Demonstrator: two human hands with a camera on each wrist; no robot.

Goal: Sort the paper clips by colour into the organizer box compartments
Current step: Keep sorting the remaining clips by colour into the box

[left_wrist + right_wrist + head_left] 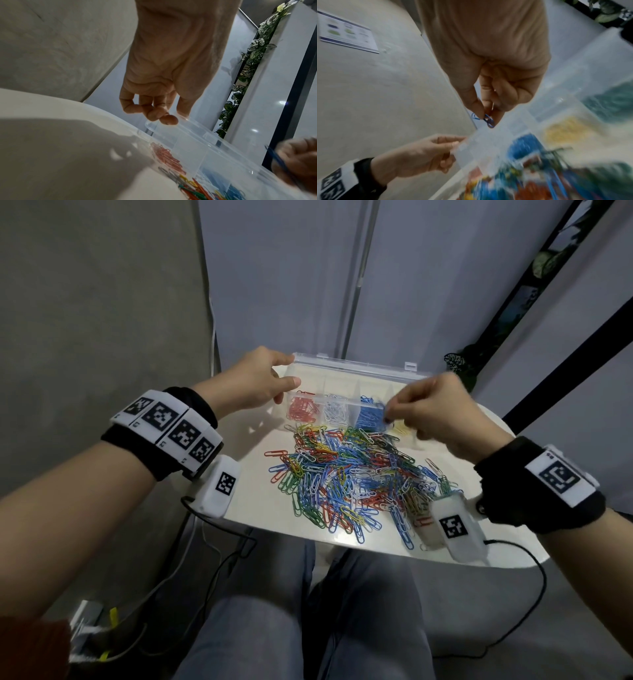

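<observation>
- White counter (507,440), centre of the head view.
- Leafy plant (255,54), upper right.
- Black cable (219,570), lower left.
- Printed sheet (347,31) on the wall, upper left.

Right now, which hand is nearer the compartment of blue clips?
Right. The right hand pinches a blue clip just above the blue compartment; the left hand holds the organizer box at its far-left end.
</observation>
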